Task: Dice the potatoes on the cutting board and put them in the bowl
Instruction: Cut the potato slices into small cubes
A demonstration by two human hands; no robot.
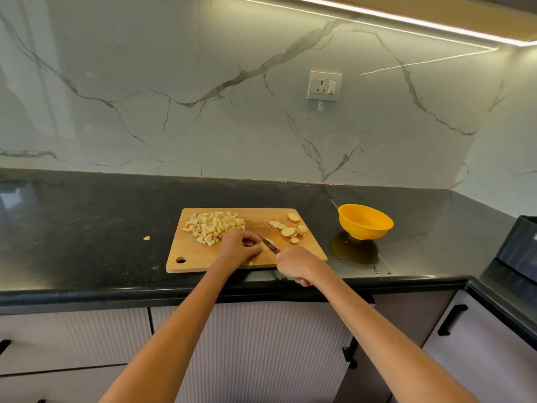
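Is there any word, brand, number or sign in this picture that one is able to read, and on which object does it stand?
None can be read.
Wall socket: only pin holes and a switch, no lettering visible.
Yellow bowl, cutting board and knife: no print visible.
Dark appliance at the right edge: any marking is too blurred to tell.

You are in a home kitchen: dark stone table (116, 216) under your hands, marble backsplash (145, 97) with a socket (324, 85) beyond them, ribbed cabinets (261, 344) below.
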